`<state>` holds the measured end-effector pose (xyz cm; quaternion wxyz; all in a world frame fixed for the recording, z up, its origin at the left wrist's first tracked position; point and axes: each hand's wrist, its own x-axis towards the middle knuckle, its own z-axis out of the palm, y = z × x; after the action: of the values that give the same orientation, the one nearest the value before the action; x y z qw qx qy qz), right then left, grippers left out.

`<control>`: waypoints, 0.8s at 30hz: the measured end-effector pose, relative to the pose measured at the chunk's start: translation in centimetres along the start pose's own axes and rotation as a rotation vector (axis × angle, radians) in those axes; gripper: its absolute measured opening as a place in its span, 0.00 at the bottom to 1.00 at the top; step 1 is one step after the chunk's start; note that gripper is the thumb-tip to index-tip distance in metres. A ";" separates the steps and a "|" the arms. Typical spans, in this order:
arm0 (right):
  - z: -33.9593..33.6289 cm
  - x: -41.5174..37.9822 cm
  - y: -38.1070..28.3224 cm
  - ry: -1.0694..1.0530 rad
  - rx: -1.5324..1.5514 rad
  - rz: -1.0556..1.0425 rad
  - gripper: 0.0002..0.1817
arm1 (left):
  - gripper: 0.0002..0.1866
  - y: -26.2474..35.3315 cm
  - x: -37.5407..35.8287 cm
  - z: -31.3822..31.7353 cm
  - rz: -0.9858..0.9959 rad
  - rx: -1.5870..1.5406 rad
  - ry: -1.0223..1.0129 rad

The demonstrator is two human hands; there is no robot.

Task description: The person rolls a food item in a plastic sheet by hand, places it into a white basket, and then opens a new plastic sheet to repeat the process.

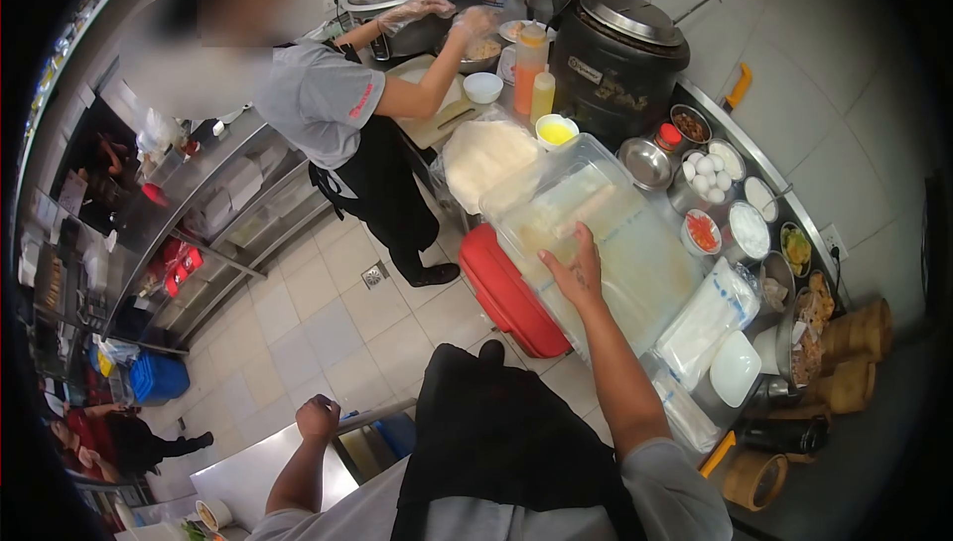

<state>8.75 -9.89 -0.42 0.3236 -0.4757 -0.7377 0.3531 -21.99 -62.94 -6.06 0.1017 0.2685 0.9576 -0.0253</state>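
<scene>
My right hand (pixel 578 268) is over a large clear plastic container (pixel 635 268) on the counter, its thumb and fingers apart. A pale piece (pixel 596 205) shows through the plastic just past my fingertips. Lower on the left, my left hand (pixel 318 418) hangs in a loose fist near the corner of a steel table (pixel 273 464), with nothing showing in it. A red container (pixel 511 293) sticks out at the counter's front, below the clear one. Beyond them lies a plastic bag of something pale and flat (pixel 486 159).
A person in gloves (pixel 328 109) works at the counter's far end. A black soup warmer (pixel 620 69), squeeze bottles (pixel 530 65) and a bowl of eggs (pixel 707 179) stand along the back. Plastic-wrapped packs (pixel 707 323) and bamboo steamers (pixel 844 382) sit to the right.
</scene>
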 end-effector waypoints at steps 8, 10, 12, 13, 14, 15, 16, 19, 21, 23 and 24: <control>-0.7 1.4 0.8 -0.002 0.101 0.017 0.51 | 0.12 -0.3 -0.1 0.2 0.021 -0.040 0.014; -1.4 1.8 0.7 0.080 -0.076 -0.056 0.46 | 0.12 0.0 0.0 -0.2 0.009 -0.044 -0.007; -2.5 2.8 0.6 0.158 -0.253 -0.136 0.40 | 0.12 0.0 0.0 -0.4 0.004 -0.053 -0.003; -3.1 3.9 0.5 0.177 -0.284 -0.262 0.35 | 0.12 0.0 -0.1 -0.4 0.012 -0.058 0.000; -3.8 5.0 0.2 0.198 -0.313 -0.390 0.31 | 0.12 0.1 -0.2 -0.6 -0.002 -0.065 -0.002; -4.4 6.3 -0.2 0.187 -0.312 -0.403 0.31 | 0.12 0.3 -0.2 -1.0 -0.006 -0.083 -0.023; -4.9 7.6 -1.0 0.097 -0.353 -0.460 0.27 | 0.12 0.4 -0.2 -1.2 -0.012 -0.102 -0.040; -4.9 13.6 3.4 -0.168 -0.404 -0.631 0.23 | 0.12 0.3 -0.3 -1.2 -0.035 -0.165 -0.049; -4.3 16.9 5.7 -0.278 -0.473 -0.718 0.24 | 0.13 -0.2 -0.1 -0.5 -0.020 -0.157 -0.003; -3.6 19.9 7.7 -0.417 -0.575 -0.669 0.24 | 0.16 -0.2 -0.4 -1.2 -0.007 -0.178 -0.009; -3.0 21.6 9.6 -0.460 -0.552 -0.681 0.22 | 0.16 -0.4 -0.7 -1.4 -0.068 -0.192 0.021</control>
<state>8.49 13.68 -3.69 0.1112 -0.1852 -0.9696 0.1149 -21.83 -63.47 -4.52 0.1162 0.2249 0.9652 0.0661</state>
